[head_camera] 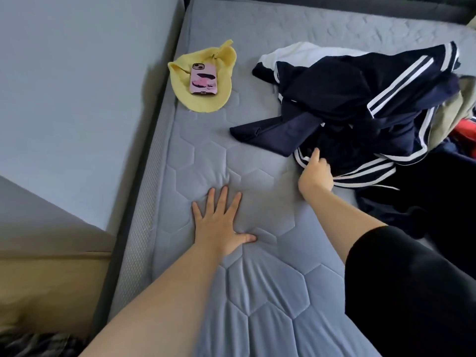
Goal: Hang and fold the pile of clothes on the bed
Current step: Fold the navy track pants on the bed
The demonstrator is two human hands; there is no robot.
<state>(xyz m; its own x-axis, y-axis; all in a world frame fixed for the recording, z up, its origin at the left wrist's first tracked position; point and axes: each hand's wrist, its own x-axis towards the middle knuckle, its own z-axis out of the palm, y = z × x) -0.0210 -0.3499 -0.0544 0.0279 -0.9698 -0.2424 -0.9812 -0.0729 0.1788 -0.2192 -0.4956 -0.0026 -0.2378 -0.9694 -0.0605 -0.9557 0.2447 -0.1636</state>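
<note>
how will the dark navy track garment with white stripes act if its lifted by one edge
Probably floppy: the dark navy track garment with white stripes lies crumpled in soft folds, so it should sag from the right hand gripping its striped edge. Heaped over a white cloth, it may drag that along.

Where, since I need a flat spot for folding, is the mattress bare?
Bare mattress runs from the left hand to the left edge and up toward the yellow cloth, which bears a phone. A bare lane lies between that cloth and the navy pile. The right side is crowded: the pile spreads there, with the right hand gripping its edge.
</note>
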